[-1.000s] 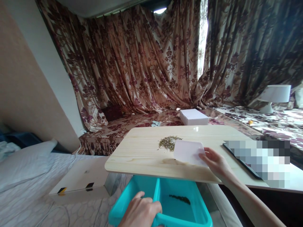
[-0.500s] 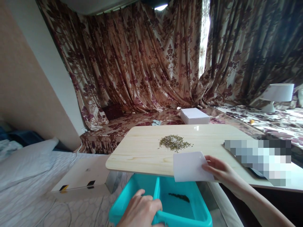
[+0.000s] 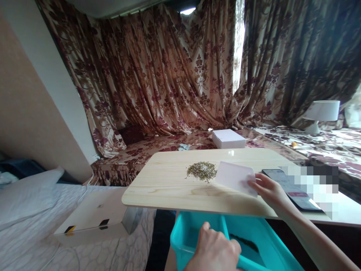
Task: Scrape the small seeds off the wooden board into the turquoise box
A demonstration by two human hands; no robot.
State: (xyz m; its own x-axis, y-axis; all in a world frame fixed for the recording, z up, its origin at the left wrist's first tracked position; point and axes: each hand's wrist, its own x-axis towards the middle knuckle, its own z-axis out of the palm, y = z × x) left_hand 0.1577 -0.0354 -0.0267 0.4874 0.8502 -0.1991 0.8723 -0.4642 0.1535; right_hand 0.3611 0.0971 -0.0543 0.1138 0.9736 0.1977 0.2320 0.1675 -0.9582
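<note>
The left hand (image 3: 214, 246) is closing over the near rim of the teal bin (image 3: 180, 252), at the end of its divider; the fingers' undersides are hidden. The bin is standing below the front edge of the table (image 3: 158, 188). A dark strip of grains (image 3: 245, 243) is lying in its right compartment.

The right hand (image 3: 267, 190) is pinching the white card (image 3: 237, 177) by its right end, thumb toward the viewer. The two hands are working well apart. The card is slanting over the tabletop, its left end just beside the pile of seeds (image 3: 201, 171); contact between card and pile cannot be told. The pile is lying loosely spread on the table, left of the card.

A phone (image 3: 286, 184), partly pixelated, is lying beyond the right wrist. To the left, a flat carton (image 3: 93, 210) is resting on the bed (image 3: 137, 244). Behind the table, a white box (image 3: 229, 139) is sitting on patterned fabric. A lamp (image 3: 325, 111) is standing at far right, and patterned curtains (image 3: 169, 75) are hanging behind.
</note>
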